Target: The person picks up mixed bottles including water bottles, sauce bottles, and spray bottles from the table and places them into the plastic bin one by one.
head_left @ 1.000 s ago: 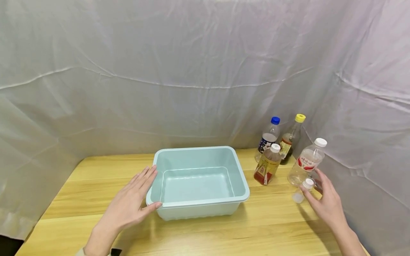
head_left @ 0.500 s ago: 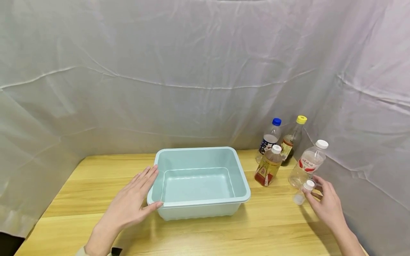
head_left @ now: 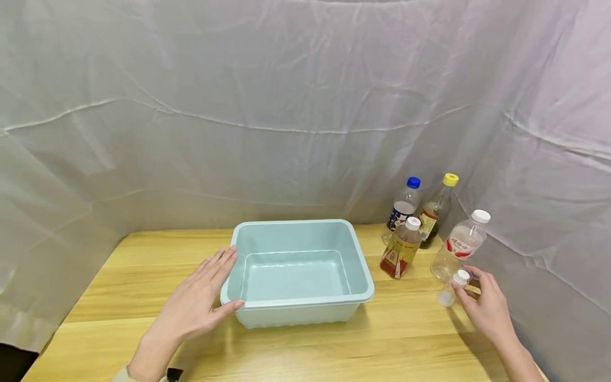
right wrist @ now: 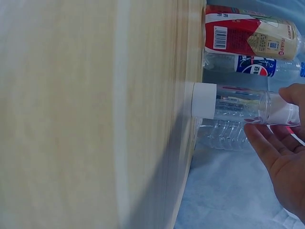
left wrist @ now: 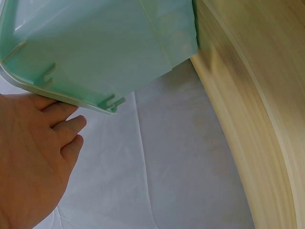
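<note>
Small btl [right wrist: 238,102] now has R hand [head_left: 487,306] gripping closer.

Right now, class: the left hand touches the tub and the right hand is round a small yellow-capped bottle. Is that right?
Not yellow: the head view shows a white cap on the small bottle. The left hand touches the tub, and the right hand is round that bottle.
</note>
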### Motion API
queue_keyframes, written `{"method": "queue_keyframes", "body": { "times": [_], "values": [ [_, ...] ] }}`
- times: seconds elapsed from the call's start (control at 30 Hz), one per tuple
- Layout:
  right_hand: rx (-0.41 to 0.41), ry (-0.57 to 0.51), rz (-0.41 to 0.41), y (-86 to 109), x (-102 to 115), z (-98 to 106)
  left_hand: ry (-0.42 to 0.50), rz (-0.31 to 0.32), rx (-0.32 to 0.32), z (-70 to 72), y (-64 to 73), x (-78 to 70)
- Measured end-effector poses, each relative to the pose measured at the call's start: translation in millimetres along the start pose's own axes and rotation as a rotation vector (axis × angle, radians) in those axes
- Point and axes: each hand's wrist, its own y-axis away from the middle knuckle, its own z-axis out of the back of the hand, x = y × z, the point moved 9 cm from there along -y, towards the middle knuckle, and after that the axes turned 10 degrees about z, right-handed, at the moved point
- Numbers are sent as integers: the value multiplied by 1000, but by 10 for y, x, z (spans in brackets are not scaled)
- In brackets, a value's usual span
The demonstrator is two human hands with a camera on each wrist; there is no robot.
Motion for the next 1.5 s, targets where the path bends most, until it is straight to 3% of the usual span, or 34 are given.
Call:
{"method": "queue_keyframes", "body": {
  "times": [0.3,0.57,0.9,1.5],
  "values": [
    [10,-21,-28,20,3,-22,4,1,2,-8,11,6],
    [-38,-58,-21,-26,139,21,11,16,20,-18,6,12],
    [-105,-128,13,-212,467,46,18,13,21,2,-10,1],
    [-131,-285,105,-623,1118,-45,13,25,36,-15,-10,6]
  ]
}}
